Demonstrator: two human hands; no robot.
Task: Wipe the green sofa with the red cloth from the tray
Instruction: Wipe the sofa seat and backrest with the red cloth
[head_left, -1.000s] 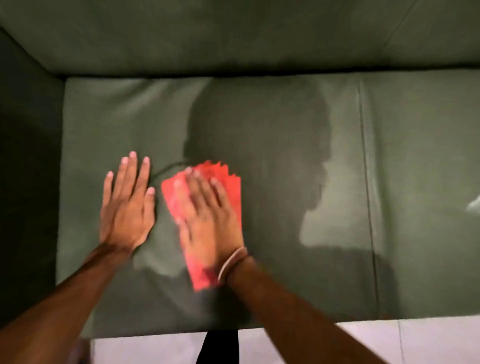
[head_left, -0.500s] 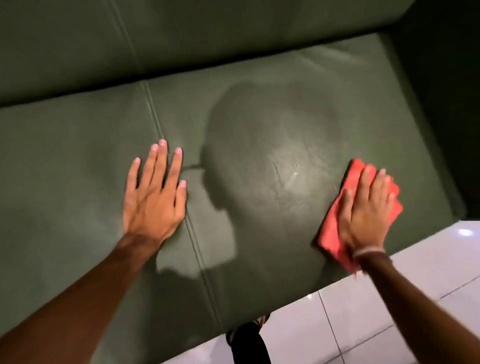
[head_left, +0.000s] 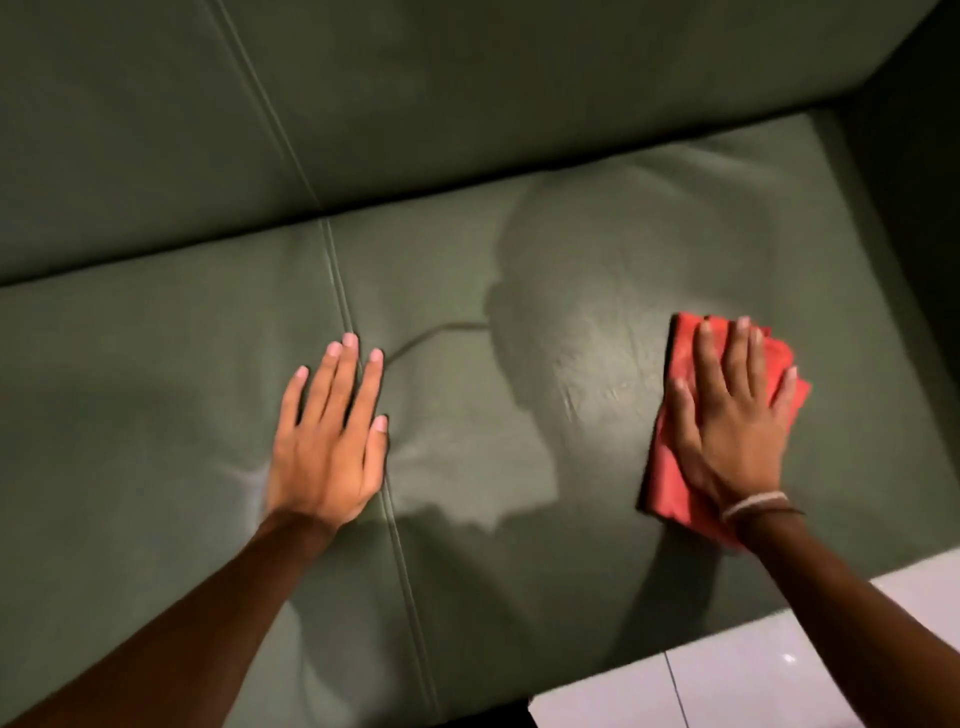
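Note:
The green sofa (head_left: 519, 270) fills most of the view, its seat split by a stitched seam running from the back down to the front edge. My right hand (head_left: 732, 421) lies flat, fingers spread, pressing the folded red cloth (head_left: 670, 467) onto the right seat cushion near its front edge. Most of the cloth is hidden under the palm; its left edge and a right corner show. My left hand (head_left: 327, 441) rests flat and empty on the seat, right over the seam, fingers apart. No tray is in view.
The sofa's backrest (head_left: 415, 104) rises behind the seat and its right armrest (head_left: 914, 182) closes off the right side. White tiled floor (head_left: 727, 686) shows at the bottom right, just beyond the seat's front edge.
The view has swung from the left cushion to the right end. My right hand has slid the cloth rightward across the seat; my left hand now lies on the seam.

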